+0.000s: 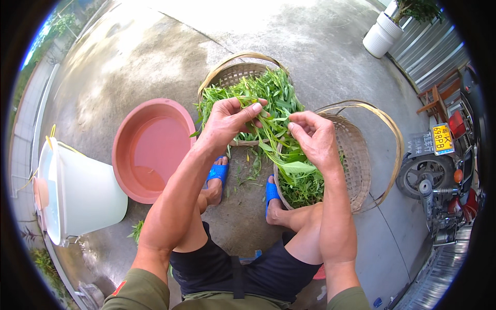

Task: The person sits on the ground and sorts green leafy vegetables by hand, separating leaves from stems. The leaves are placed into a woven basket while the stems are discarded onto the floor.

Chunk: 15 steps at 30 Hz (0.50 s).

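Observation:
My left hand (236,116) grips a loose bunch of leafy green stems (267,126), thumb on top, above the near edge of a woven bamboo basket (232,73). That basket is heaped with cut greens (279,91). To the right, my right hand (316,137) has its thumb and fingertips pinched together at the leaves of the same bunch. Long stems and a broad leaf hang down between the hands. Below my right hand stands a second bamboo basket (356,166), tilted in view, with more greens (302,190) in its left part.
A reddish plastic basin (122,151) holding water stands left of my feet, beside a white bucket (89,190). Scattered leaves (252,166) lie on concrete between my blue sandals (217,172). A motorcycle (434,174) is at right, a white planter (381,37) farther back.

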Tool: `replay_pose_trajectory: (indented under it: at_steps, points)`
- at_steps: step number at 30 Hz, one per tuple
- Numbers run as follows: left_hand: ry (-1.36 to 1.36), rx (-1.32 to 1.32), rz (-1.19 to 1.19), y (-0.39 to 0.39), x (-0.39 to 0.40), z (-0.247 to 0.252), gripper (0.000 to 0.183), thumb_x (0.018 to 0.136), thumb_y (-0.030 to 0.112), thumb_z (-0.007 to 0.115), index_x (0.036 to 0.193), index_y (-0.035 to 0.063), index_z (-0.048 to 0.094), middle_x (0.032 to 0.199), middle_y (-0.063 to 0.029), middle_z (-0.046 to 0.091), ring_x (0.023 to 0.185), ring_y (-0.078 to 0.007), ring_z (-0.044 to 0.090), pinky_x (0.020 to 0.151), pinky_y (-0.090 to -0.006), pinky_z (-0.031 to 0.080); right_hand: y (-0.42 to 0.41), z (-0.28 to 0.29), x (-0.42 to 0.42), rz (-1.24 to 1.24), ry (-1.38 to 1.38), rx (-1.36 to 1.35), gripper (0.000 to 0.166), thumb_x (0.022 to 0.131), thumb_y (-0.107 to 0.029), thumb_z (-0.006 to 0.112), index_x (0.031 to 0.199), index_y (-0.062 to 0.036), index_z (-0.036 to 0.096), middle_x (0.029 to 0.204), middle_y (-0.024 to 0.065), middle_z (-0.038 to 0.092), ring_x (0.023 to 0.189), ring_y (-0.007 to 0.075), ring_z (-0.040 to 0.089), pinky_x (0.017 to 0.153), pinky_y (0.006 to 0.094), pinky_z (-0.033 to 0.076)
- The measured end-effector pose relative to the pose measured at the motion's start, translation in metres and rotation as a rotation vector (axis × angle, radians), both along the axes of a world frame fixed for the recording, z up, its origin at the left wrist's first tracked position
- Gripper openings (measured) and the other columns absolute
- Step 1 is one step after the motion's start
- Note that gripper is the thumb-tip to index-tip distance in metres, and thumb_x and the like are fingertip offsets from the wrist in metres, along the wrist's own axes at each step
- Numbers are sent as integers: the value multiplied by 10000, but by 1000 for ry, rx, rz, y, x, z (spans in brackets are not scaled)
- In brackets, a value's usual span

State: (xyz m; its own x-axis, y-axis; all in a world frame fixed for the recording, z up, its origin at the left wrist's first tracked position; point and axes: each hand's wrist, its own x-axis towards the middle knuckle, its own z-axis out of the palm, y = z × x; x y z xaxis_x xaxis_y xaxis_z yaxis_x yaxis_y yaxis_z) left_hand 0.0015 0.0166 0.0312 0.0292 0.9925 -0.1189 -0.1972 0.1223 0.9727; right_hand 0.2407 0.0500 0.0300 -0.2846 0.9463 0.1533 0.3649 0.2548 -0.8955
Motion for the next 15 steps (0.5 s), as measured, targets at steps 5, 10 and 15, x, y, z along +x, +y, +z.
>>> replay_pose_trajectory:
  at_steps: [5, 10, 15]
  points:
    - [-58, -32, 107, 0, -21, -4, 253, 1021, 202, 722, 1229, 60, 745, 1066, -24, 747, 878, -129, 729, 781, -312, 619, 1, 16, -7, -299, 116, 361, 215, 880, 33, 708, 1084, -33, 719, 914, 52, 742, 733, 108, 667, 616, 263, 545]
    - [-74, -16, 138, 1, -33, -6, 259, 1022, 193, 720, 1251, 74, 742, 1042, -19, 741, 880, -134, 723, 808, -324, 615, -3, 28, -11, -143, 101, 576, 178, 866, 30, 719, 1024, -52, 730, 853, 34, 707, 717, 117, 658, 602, 257, 514]
    - [-115, 44, 145, 2, -35, -11, 234, 984, 159, 763, 1203, 75, 764, 1011, -25, 772, 850, -121, 739, 731, -285, 599, -7, 26, -13, 4, 21, 513, 86, 879, -5, 739, 958, -36, 749, 826, 42, 687, 643, 111, 621, 552, 258, 465]
